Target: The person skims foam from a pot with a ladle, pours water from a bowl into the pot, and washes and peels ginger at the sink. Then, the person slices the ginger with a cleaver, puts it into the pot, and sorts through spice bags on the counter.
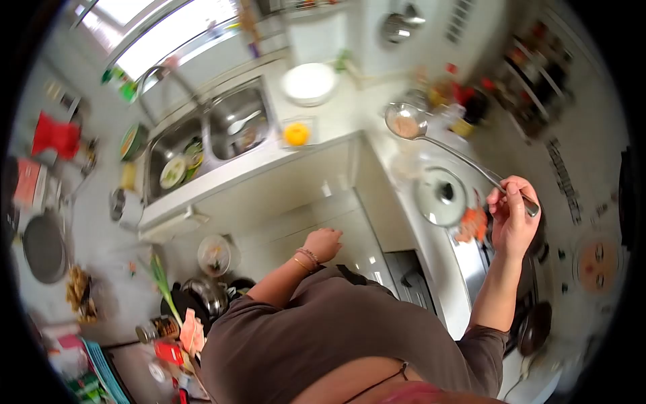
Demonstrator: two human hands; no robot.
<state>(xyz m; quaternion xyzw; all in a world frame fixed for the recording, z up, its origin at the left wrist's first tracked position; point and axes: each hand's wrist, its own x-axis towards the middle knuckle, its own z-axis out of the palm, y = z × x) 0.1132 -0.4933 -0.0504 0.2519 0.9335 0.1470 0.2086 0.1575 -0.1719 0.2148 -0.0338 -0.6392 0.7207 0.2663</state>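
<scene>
Held aloft, the ladle [406, 121], pinched in the right hand [515, 219] and extended ahead of that grip; how closed the left hand [324, 244] is cannot be told

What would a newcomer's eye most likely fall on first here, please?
Probably the long-handled metal ladle gripped in the right hand, raised at the view's right. Next might come the bright yellow-orange round thing on the counter beside the double sink, then the vivid red object at far left.
</scene>
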